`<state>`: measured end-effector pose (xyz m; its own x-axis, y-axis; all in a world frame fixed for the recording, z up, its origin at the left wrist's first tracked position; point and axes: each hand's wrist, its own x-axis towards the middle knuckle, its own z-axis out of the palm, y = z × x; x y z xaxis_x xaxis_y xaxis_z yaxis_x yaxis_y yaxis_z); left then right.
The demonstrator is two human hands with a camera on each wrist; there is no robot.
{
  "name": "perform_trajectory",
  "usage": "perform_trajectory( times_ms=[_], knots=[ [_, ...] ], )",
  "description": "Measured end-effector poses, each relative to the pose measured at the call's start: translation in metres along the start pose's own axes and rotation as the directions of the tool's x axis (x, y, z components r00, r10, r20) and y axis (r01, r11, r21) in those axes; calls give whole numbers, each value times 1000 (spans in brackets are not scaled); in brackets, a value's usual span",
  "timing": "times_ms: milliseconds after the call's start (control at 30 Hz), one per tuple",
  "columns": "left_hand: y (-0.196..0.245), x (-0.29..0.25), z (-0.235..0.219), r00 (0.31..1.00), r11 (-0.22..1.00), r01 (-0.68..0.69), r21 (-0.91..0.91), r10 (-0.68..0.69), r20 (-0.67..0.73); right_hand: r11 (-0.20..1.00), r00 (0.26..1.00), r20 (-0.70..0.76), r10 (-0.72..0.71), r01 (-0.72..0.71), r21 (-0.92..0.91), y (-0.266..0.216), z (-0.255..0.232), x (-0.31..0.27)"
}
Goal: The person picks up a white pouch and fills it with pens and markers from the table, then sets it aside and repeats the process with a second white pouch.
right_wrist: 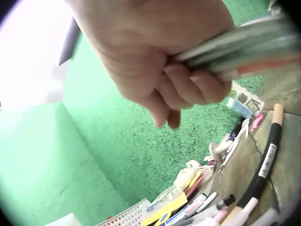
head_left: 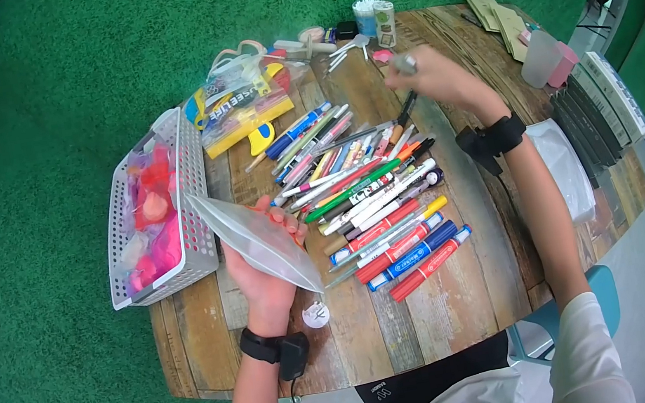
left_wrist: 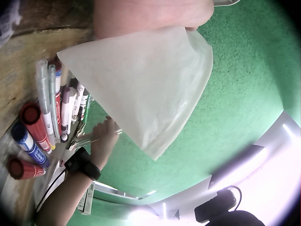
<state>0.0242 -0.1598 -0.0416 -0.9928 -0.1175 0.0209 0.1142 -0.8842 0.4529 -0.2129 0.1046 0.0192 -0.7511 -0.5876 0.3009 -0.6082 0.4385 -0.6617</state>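
Note:
My left hand (head_left: 262, 287) holds a translucent whitish plastic bag (head_left: 249, 241), its fingertips curled beside the bag's edge. Seen from the left wrist, the bag (left_wrist: 146, 84) spreads in a wide triangle under the palm. My right hand (head_left: 442, 79) is raised over the table's far side, fingers curled round slim clear pens (right_wrist: 244, 52) with a red part, blurred in the right wrist view. Between the hands lies a spread of pens and markers (head_left: 370, 186), with thick red and blue markers (head_left: 418, 258) nearest me. A black pen with a barcode label (right_wrist: 265, 165) lies below the right hand.
A white perforated basket (head_left: 197, 228) of pink and red items stands at left. Behind the pens sit a yellow-edged clear pouch (head_left: 248, 121) and a tub of cotton swabs (head_left: 366, 15). Dark upright folders (head_left: 586, 124) and a white plastic packet (head_left: 563, 165) are at right.

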Motion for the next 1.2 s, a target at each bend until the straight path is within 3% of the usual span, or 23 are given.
perform_trajectory(
  times_ms=[33, 100, 167, 233, 267, 367, 467, 567, 633, 700, 767, 800, 867, 1000, 1067, 1100, 1167, 1200],
  knots=[
    [0, 0, -1, 1000, 1000, -1, 4, 1, -1, 1000, 1000, 0, 1, -1, 1, -5, 2, -1],
    [0, 0, -1, 1000, 1000, 0, 5, 0, 0, 997, 935, 348, -64, 71, -8, -19, 11, -4],
    [1, 0, -2, 1000, 1000, -1, 8, 1, 0, 997, 916, 398, -58, 32, 73, -37, 20, -11],
    [2, 0, -2, 1000, 1000, -6, 2, 6, -10, 999, 864, 503, 21, -2, -40, -52, 22, -13],
    [2, 0, -1, 1000, 1000, -8, 3, 8, -11, 995, 873, 483, -70, 95, -28, -42, 29, -12],
    [1, 0, 1, 1000, 1000, -3, -3, 3, -10, 982, 888, 452, -88, 152, -109, -38, 40, -13],
    [0, 0, 4, 995, 1000, -17, -10, 16, -95, 981, 868, 495, 34, 65, -183, -59, 36, -16],
    [0, 0, 3, 995, 1000, -12, -19, 10, -104, 965, 885, 464, -35, 150, -214, -54, 38, -16],
    [1, 0, 1, 1000, 1000, -3, -2, 3, -7, 968, 882, 470, -17, 132, -214, -60, 33, -16],
    [1, 0, 1, 1000, 1000, -3, -1, 3, -10, 970, 879, 476, 2, 114, -214, -56, 33, -14],
    [1, 0, 1, 1000, 1000, -3, -1, 3, -13, 991, 906, 413, -96, 127, -48, -40, 36, -11],
    [1, 0, 1, 1000, 1000, -3, 1, 3, -12, 991, 906, 413, -97, 127, -48, -40, 35, -9],
    [1, 0, 0, 1000, 1000, -3, 4, 3, -11, 980, 948, 303, -96, 37, 194, -39, 32, -7],
    [0, 0, 0, 1000, 1000, -4, 13, 4, -12, 945, 988, 151, -25, -26, 325, -47, 23, -7],
    [0, -1, 1, 1000, 1000, -5, 29, 6, -19, 750, 995, 77, 71, -104, 653, -48, 19, -7],
    [0, -1, 1, 1000, 999, -6, 34, 6, -22, 750, 995, 77, 71, -104, 653, -47, 19, -7],
    [0, -1, 1, 1000, 999, -6, 38, 7, -25, 581, 985, -51, 165, -56, 812, -44, 20, -5],
    [0, -1, 1, 1000, 999, -4, 41, 5, -22, 581, 985, -51, 165, -55, 812, -40, 20, -2]
  ],
)
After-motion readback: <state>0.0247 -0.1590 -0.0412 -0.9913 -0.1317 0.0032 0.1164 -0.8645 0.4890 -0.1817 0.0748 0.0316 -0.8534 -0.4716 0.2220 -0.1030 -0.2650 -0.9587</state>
